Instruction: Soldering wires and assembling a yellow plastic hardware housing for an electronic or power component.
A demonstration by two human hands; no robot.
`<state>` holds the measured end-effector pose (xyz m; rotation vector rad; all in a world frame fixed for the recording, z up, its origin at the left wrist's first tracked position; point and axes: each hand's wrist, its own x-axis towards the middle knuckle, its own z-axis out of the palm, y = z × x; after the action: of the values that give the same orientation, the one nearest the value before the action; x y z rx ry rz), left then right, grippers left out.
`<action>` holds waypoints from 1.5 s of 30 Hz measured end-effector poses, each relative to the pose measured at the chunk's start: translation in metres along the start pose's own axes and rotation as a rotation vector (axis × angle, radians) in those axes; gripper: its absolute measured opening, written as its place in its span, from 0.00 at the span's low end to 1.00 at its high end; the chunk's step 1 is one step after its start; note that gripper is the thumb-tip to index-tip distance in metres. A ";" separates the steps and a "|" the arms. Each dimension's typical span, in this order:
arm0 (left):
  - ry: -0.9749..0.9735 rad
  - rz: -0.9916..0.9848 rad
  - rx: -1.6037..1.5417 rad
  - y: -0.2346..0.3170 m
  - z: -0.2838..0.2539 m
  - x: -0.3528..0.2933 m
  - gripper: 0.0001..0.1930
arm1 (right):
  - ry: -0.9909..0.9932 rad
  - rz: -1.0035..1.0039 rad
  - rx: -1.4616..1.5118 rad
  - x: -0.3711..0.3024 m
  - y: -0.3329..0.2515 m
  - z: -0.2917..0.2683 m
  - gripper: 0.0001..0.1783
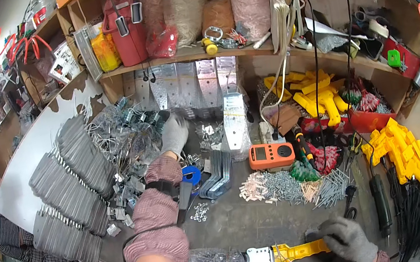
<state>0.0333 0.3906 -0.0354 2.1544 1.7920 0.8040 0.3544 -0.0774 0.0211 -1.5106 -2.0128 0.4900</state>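
My left hand (174, 134), in a grey glove, reaches far over the bench beside a heap of wire and metal parts (127, 126). Its fingertips are blurred, so what they hold cannot be made out. Near the front edge, my gloved right hand (348, 241) curls around the end of a yellow plastic handle (304, 249). That handle lies on its side, joined to a white metal plate (259, 258). Clear bubble wrap (216, 260) covers the part left of the plate. Thin wires show at the handle's open housing.
Stacked grey metal strips (66, 193) fill the left side. An orange multimeter (271, 155) stands behind piled screws (281, 187). At right are yellow handle shells (396, 151), black cables (414, 218) and a hanging dark screwdriver (382, 207). Blue tape (191, 175) sits near my left forearm.
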 end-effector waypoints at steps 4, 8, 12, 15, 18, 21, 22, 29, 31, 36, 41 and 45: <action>-0.123 0.305 -0.971 0.134 -0.040 -0.106 0.09 | 0.102 0.278 0.162 0.010 0.003 -0.002 0.16; -0.914 0.446 -1.211 0.196 -0.085 -0.274 0.08 | 0.135 0.020 0.778 0.045 -0.016 0.035 0.60; -0.404 0.803 -0.851 0.189 -0.089 -0.300 0.07 | 0.301 -0.033 0.604 0.031 -0.028 0.042 0.51; -1.063 0.226 -1.233 0.178 -0.087 -0.316 0.08 | 0.302 -0.044 0.339 0.025 -0.047 0.025 0.31; -1.317 0.286 -1.325 0.161 -0.095 -0.331 0.11 | 0.187 -0.338 -0.294 0.012 -0.049 -0.005 0.25; -1.314 0.333 -1.377 0.143 -0.112 -0.339 0.15 | 0.246 -0.218 -0.476 -0.021 -0.042 -0.029 0.26; -1.330 0.292 -1.372 0.139 -0.112 -0.347 0.14 | 0.166 -0.195 -0.423 -0.029 -0.046 -0.035 0.26; -1.304 0.781 -1.227 0.141 -0.122 -0.340 0.25 | 0.382 -0.243 -0.550 -0.060 -0.036 -0.034 0.24; -1.483 0.205 -1.493 0.133 -0.126 -0.365 0.22 | 0.420 -0.212 -0.540 -0.066 -0.022 -0.033 0.22; -1.514 -0.164 -1.432 0.140 -0.114 -0.381 0.21 | 0.070 0.049 -0.007 -0.069 -0.022 -0.021 0.19; -1.695 0.346 -0.568 0.147 -0.114 -0.374 0.19 | -0.456 0.148 0.587 -0.082 -0.016 -0.012 0.14; -1.687 0.452 -0.380 0.161 -0.106 -0.368 0.22 | -0.267 0.158 0.423 -0.103 -0.008 -0.020 0.13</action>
<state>0.0726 -0.0173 0.0354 1.7786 0.2550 -0.5714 0.3813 -0.1796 0.0181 -1.3966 -1.8289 1.1560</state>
